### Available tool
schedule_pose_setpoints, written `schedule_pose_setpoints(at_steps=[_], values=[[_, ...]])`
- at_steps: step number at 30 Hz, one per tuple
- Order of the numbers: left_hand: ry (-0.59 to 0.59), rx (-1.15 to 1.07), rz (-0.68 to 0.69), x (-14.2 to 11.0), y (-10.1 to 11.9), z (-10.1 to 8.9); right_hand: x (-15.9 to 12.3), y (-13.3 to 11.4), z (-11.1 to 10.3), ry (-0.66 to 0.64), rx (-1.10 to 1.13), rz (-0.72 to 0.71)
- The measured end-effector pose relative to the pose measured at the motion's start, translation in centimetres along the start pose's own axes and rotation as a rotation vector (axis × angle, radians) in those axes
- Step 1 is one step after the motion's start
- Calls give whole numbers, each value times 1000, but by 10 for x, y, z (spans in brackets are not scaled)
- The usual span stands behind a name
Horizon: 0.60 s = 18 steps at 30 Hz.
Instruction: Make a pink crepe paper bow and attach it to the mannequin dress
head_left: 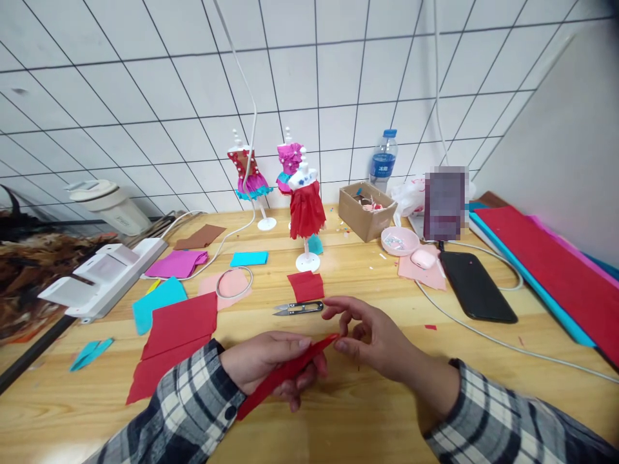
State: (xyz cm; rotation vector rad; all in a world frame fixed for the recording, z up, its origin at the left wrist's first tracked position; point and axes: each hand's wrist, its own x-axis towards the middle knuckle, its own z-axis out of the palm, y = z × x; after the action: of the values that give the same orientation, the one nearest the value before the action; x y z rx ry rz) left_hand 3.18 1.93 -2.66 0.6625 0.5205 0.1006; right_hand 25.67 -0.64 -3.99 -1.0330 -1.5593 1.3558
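A folded strip of red crepe paper (290,375) lies slanted across my left hand (271,361), gripped between the thumb on top and the fingers beneath. At the strip's far tip is my right hand (377,338), pinching it with thumb and a bent finger while the index finger curves above. Just beyond the hands lie thread snips (300,309) and a small red paper piece (306,286). Larger red sheets (181,332) are to the left. Behind stands a mini dress form with a red skirt (307,209), its white base on the table.
Two more dressed forms (249,174) stand near the tiled wall. A cardboard box (366,212), a water bottle (383,161), a pink dish (400,241) and a black phone (478,287) are to the right. A white cable (512,348) crosses the wooden table. Blue paper (159,303) lies left.
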Motion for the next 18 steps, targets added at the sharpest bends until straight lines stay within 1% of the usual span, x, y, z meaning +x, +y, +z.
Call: schedule_pose_setpoints(at_steps=[2, 3, 4, 5, 7, 8, 9, 10, 12, 14, 15, 16, 17, 18], values=[[-14, 3, -53, 0, 2, 0, 1, 0, 2, 37, -74, 42], [-10, -21, -54, -1, 4, -1, 1, 1, 1, 89, -101, 59], [13, -72, -25, -1, 6, -3, 2, 2, 0, 170, -107, 68], [52, -148, 35, -2, 8, -6, 4, 4, -2, 274, -91, 66], [156, -337, 211, -4, 13, -13, 5, 6, -6, 489, -30, 38], [205, -415, 282, -5, 14, -16, 6, 5, -8, 577, -21, 19], [240, -460, 316, -5, 14, -18, 5, 4, -10, 630, -47, -11], [251, -466, 305, -5, 13, -19, 4, 2, -11, 641, -111, -58], [199, -371, 179, -3, 5, -17, 1, -3, -10, 571, -309, -208], [76, -224, 46, 0, -5, -12, -3, -9, -7, 462, -474, -370], [24, -160, 12, 2, -9, -8, -5, -10, -6, 416, -514, -418], [-7, -110, 11, 4, -13, -6, -7, -11, -5, 383, -523, -437], [-2, -76, 48, 5, -15, -3, -8, -11, -4, 357, -509, -431], [39, -53, 132, 6, -15, -2, -9, -11, -3, 336, -480, -411]])
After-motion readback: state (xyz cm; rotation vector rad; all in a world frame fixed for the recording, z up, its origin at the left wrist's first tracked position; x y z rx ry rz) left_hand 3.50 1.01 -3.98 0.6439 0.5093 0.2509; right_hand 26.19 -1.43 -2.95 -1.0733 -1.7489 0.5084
